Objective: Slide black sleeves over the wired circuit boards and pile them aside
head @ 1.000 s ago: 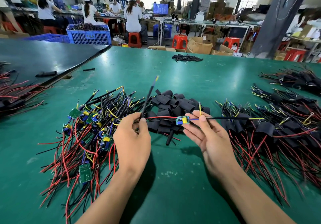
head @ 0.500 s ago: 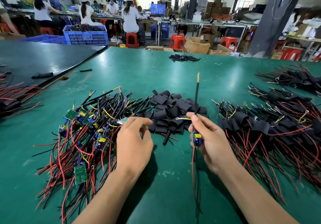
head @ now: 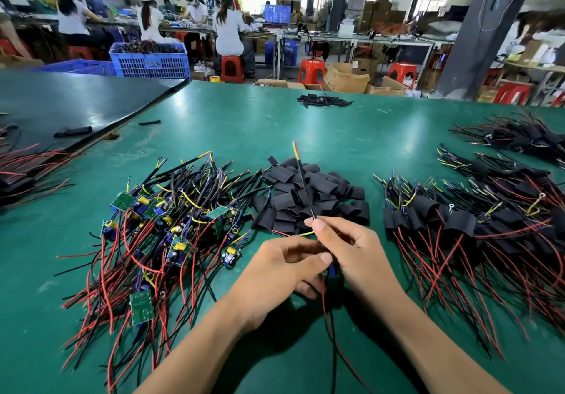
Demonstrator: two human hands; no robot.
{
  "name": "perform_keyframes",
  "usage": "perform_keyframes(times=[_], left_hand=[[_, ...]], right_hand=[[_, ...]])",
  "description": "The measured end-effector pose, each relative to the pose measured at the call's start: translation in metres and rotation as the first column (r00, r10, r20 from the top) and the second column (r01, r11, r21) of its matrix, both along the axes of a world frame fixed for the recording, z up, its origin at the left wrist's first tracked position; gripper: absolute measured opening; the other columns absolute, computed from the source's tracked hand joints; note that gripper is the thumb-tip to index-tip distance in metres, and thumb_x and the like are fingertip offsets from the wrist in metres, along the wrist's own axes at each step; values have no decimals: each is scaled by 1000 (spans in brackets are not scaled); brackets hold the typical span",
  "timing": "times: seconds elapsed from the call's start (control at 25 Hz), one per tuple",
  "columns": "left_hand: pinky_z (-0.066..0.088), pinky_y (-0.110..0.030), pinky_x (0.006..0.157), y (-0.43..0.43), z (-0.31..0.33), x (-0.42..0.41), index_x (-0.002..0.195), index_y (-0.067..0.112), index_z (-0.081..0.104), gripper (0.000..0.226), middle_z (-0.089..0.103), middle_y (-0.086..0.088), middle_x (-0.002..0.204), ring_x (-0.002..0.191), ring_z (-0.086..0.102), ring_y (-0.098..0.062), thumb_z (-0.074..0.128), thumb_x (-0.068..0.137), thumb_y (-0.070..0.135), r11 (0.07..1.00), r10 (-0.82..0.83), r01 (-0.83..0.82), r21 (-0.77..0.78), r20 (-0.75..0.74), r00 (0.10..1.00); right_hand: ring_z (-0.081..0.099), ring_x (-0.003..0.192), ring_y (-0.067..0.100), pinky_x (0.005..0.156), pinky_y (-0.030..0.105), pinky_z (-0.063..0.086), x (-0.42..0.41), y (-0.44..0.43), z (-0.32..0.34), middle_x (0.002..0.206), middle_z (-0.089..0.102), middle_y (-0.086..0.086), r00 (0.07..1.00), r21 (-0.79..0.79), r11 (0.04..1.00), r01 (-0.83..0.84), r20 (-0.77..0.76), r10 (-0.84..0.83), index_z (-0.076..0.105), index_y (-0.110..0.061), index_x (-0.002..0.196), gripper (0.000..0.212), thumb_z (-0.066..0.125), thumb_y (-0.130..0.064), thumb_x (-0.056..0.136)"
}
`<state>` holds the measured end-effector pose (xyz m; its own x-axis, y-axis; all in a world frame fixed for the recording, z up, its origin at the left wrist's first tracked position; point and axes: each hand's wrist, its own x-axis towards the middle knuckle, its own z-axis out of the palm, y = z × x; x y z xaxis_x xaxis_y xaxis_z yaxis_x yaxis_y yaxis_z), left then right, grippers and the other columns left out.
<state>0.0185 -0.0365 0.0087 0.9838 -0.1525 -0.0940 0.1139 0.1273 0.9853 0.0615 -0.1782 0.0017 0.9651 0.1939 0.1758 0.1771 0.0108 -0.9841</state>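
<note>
Hands: left hand (head: 281,274), right hand (head: 354,253), fingers of both pinching one board (head: 331,269)
Piles on counter (head: 305,124): three, bare boards (head: 171,225), sleeves (head: 305,195), sleeved boards (head: 474,225)

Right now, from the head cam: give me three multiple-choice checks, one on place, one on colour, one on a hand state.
1. The pile of bare green boards lies:
A) at the person's right
B) on a chair
C) at the person's left

2. The tip of the upright black cable is:
A) yellow
B) white
C) pink

3. The right hand:
A) lies flat and open
B) pinches the upright black cable
C) hangs empty

Answers:
1 C: the pile sits in the left half of the head view.
2 A: the cable's top end shows yellow.
3 B: its fingers close round the cable.
</note>
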Motion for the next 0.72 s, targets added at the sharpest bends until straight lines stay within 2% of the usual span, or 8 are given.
perform_keyframes(times=[0.08, 0.16, 0.24, 0.36, 0.48, 0.56, 0.64, 0.72], left_hand=[[49, -24, 54, 2, 1, 0, 101, 10, 74, 11, 69, -3, 75, 58, 59, -16, 68, 92, 10, 998, 33, -35, 44, 43, 999], [48, -25, 55, 4, 1, 1, 95, 14, 75, 7, 70, -1, 72, 59, 59, -14, 70, 90, 11, 967, 178, -203, 156, 156, 972], [53, -28, 64, 5, 2, 2, 93, 21, 74, 9, 73, 3, 75, 63, 63, -14, 73, 88, 14, 865, 342, -426, 265, 309, 887], [53, -23, 71, 11, 3, 4, 101, 29, 71, 17, 72, 9, 74, 69, 64, -10, 73, 88, 18, 775, 470, -590, 227, 418, 778], [51, -26, 69, 17, 3, 8, 101, 30, 69, 14, 65, 15, 63, 60, 57, -7, 70, 91, 20, 767, 516, -614, 185, 390, 762], [51, -34, 68, 20, 0, 11, 96, 26, 69, 7, 64, 14, 63, 60, 56, -11, 67, 93, 20, 784, 539, -605, 135, 336, 773], [50, -34, 64, 22, -2, 13, 96, 23, 69, 6, 64, 11, 67, 63, 57, -15, 64, 95, 20, 776, 570, -621, 107, 301, 764], [52, -38, 65, 23, -4, 14, 101, 22, 68, 7, 64, 7, 72, 65, 56, -17, 63, 96, 22, 755, 586, -644, 125, 312, 748]], right_hand=[[65, 82, 0, 75, 14, 47, 2, -2, -7, 88, 73, -16, 986, -183, 975, 130, 125, -108, 77, -28, 97, 17, 61, -31, 99], [64, 89, -2, 80, 11, 45, 6, -6, -9, 92, 71, -22, 953, -271, 932, 241, 248, -174, 75, -28, 102, 19, 57, -25, 101], [62, 97, -4, 82, 7, 42, 10, -12, -9, 101, 70, -20, 923, -306, 902, 303, 331, -197, 74, -27, 105, 17, 61, -19, 97], [61, 91, 2, 83, 11, 43, 17, -19, -13, 102, 68, -11, 909, -422, 841, 339, 376, -178, 74, -24, 106, 19, 69, -14, 90], [57, 102, 16, 97, 32, 44, 19, -20, -19, 113, 59, -5, 949, -655, 711, 255, 312, -53, 67, -22, 126, 36, 69, -24, 91], [49, 114, 21, 99, 35, 40, 19, -18, -21, 121, 52, -1, 953, -804, 543, 243, 303, 23, 54, -26, 142, 48, 61, -36, 95], [43, 116, 24, 96, 37, 38, 17, -18, -21, 122, 48, 0, 940, -873, 397, 285, 335, 62, 51, -31, 144, 47, 52, -45, 98], [42, 116, 23, 94, 37, 38, 16, -20, -18, 119, 47, -1, 937, -880, 372, 295, 342, 68, 56, -32, 138, 44, 49, -48, 99]])
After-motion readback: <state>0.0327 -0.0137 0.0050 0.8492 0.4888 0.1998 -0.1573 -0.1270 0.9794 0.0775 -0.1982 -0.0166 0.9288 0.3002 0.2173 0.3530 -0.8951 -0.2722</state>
